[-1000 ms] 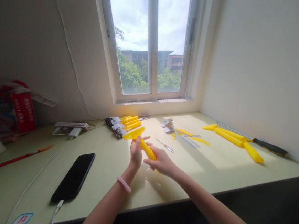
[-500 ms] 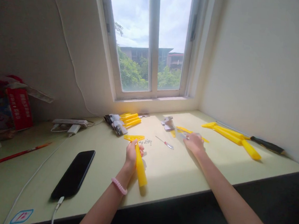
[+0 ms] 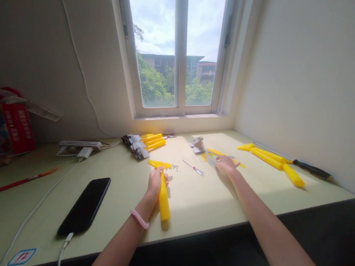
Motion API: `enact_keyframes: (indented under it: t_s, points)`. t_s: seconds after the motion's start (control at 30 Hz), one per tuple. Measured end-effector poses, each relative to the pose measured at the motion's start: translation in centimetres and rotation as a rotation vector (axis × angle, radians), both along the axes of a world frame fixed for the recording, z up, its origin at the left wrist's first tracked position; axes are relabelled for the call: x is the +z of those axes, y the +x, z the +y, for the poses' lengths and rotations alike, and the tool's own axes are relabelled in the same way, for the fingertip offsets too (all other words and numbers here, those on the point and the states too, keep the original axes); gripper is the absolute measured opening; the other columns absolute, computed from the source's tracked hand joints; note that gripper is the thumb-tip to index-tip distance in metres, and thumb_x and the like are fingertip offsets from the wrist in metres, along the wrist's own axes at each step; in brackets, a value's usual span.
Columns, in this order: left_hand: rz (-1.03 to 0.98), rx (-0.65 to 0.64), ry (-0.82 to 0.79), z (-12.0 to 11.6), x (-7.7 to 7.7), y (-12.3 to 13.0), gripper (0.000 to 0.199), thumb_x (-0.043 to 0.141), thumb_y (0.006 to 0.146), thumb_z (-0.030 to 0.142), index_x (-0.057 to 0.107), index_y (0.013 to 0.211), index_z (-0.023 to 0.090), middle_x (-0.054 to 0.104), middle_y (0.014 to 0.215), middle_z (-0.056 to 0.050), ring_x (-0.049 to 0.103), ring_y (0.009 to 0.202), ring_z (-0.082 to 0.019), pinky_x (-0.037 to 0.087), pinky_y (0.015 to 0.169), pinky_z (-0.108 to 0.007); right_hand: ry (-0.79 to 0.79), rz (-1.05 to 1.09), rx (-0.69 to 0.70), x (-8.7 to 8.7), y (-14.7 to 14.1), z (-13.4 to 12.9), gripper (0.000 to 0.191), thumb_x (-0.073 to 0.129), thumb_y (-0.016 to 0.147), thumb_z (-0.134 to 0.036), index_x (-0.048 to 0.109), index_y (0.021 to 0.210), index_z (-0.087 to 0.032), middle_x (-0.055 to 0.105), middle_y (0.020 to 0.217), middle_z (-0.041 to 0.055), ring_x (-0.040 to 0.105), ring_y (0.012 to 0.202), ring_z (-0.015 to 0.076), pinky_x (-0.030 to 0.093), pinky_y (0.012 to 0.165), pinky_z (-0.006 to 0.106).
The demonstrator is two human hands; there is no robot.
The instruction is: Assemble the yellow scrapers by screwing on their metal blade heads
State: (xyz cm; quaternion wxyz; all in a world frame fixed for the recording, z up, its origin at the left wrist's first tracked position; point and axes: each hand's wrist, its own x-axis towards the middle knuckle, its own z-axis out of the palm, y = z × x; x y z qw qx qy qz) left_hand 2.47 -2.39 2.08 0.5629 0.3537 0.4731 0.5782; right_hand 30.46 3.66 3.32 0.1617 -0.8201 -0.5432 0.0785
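Note:
My left hand (image 3: 155, 184) grips a yellow plastic T-shaped tool (image 3: 164, 197), whose long handle rests on the desk pointing toward me. Its crossbar sticks out beyond my fingers. Just beside it lie several tiny metal screws (image 3: 173, 167) and a small screwdriver (image 3: 194, 170). My right hand (image 3: 226, 165) is at the middle of the desk, over flat yellow pieces (image 3: 225, 155) and a clear strip (image 3: 212, 158). Whether those fingers hold anything is hidden. Packaged parts and yellow handles (image 3: 150, 140) lie further back on the left.
Assembled yellow pieces (image 3: 267, 158) and a black-handled tool (image 3: 312, 170) lie at the right. A black phone (image 3: 84, 206) on a white cable, a red pencil (image 3: 15, 184), a power strip (image 3: 80, 144) and a red box (image 3: 17, 127) occupy the left. The desk's front edge (image 3: 206, 231) runs below.
My right hand has left the yellow tool and moved forward to the flat pieces. My left hand has lowered the tool onto the desk, handle toward me. It barely moved in the last half second.

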Motion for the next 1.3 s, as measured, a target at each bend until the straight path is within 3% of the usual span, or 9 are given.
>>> enact_keyframes:
  t_s: [0.33,0.43,0.6,0.73,0.87,1.0,1.13,1.2,1.3]
  points:
    - [0.004,0.0,-0.006,0.0,-0.3,0.0,0.018,0.052,0.08,0.035,0.047,0.078,0.018,0.052,0.052,0.002,0.043,0.038,-0.008,0.035,0.04,-0.02,-0.031,0.008,-0.037,-0.3,-1.0,0.8,0.01,0.055,0.07,-0.01,0.062,0.066,-0.016,0.061,0.074,0.0105,0.053,0.093,0.0304,0.027,0.088,0.05]
    - [0.021,-0.013,0.003,-0.1,-0.1,0.0,0.017,0.051,0.081,0.034,0.047,0.079,0.017,0.052,0.052,0.002,0.043,0.038,-0.008,0.035,0.04,-0.02,-0.03,0.068,-0.006,0.5,-1.1,0.6,0.012,0.054,0.071,-0.011,0.06,0.062,-0.016,0.06,0.068,0.0082,0.057,0.083,0.0258,0.033,0.084,0.044]
    - [0.029,-0.031,-0.014,-0.2,-0.1,0.0,0.018,0.051,0.081,0.035,0.048,0.079,0.017,0.051,0.053,0.002,0.043,0.038,-0.008,0.035,0.04,-0.02,0.046,0.17,0.068,3.1,-1.7,-0.3,0.012,0.053,0.07,-0.016,0.064,0.064,-0.016,0.059,0.062,0.0035,0.057,0.069,0.0182,0.038,0.062,0.028]
    - [0.033,-0.03,-0.021,-0.4,0.1,0.1,0.02,0.053,0.079,0.037,0.048,0.08,0.018,0.052,0.053,0.003,0.043,0.038,-0.009,0.035,0.04,-0.021,0.239,0.347,0.228,5.5,-3.0,-1.0,0.017,0.053,0.07,-0.023,0.063,0.059,-0.015,0.056,0.055,0.0013,0.055,0.061,0.0146,0.036,0.053,0.024]
    - [0.066,-0.093,-0.011,-1.1,0.6,0.1,0.024,0.055,0.078,0.041,0.048,0.074,0.018,0.052,0.054,0.002,0.042,0.037,-0.009,0.035,0.04,-0.022,0.398,0.801,0.345,6.4,-5.5,-1.0,0.01,0.057,0.064,-0.019,0.065,0.067,-0.014,0.061,0.057,0.0026,0.059,0.06,0.0151,0.042,0.053,0.023]
    - [0.136,-0.228,-0.002,-1.7,0.8,-0.2,0.032,0.055,0.077,0.048,0.051,0.07,0.017,0.051,0.055,0.0,0.043,0.037,-0.01,0.036,0.04,-0.025,0.424,1.187,0.305,5.2,-8.2,-0.8,0.039,0.059,0.062,-0.014,0.06,0.101,-0.019,0.068,0.073,0.002,0.066,0.063,0.0154,0.049,0.06,0.026]
    - [0.192,-0.238,0.034,-1.6,0.5,-0.3,0.031,0.057,0.077,0.046,0.057,0.076,0.015,0.053,0.058,0.0,0.048,0.042,-0.01,0.039,0.044,-0.024,0.345,1.361,0.411,2.4,-10.1,-1.2,0.016,0.056,0.07,-0.021,0.062,0.085,-0.019,0.071,0.083,0.0071,0.068,0.082,0.019,0.052,0.076,0.032]
    - [0.168,-0.228,0.04,-1.4,0.5,-0.2,0.03,0.059,0.076,0.044,0.056,0.082,0.015,0.054,0.06,0.0,0.049,0.043,-0.01,0.039,0.045,-0.024,0.323,1.399,0.492,1.2,-10.8,-1.6,0.014,0.059,0.071,-0.026,0.062,0.084,-0.02,0.071,0.091,0.0081,0.066,0.09,0.02,0.051,0.081,0.034]
    - [0.099,-0.201,0.05,-1.3,0.7,0.1,0.03,0.065,0.071,0.037,0.052,0.091,0.017,0.056,0.067,0.001,0.049,0.043,-0.009,0.04,0.043,-0.022,0.4,1.253,0.496,0.3,-11.4,-2.0,0.02,0.064,0.069,-0.035,0.063,0.08,-0.019,0.07,0.081,0.0068,0.065,0.081,0.02,0.05,0.075,0.034]
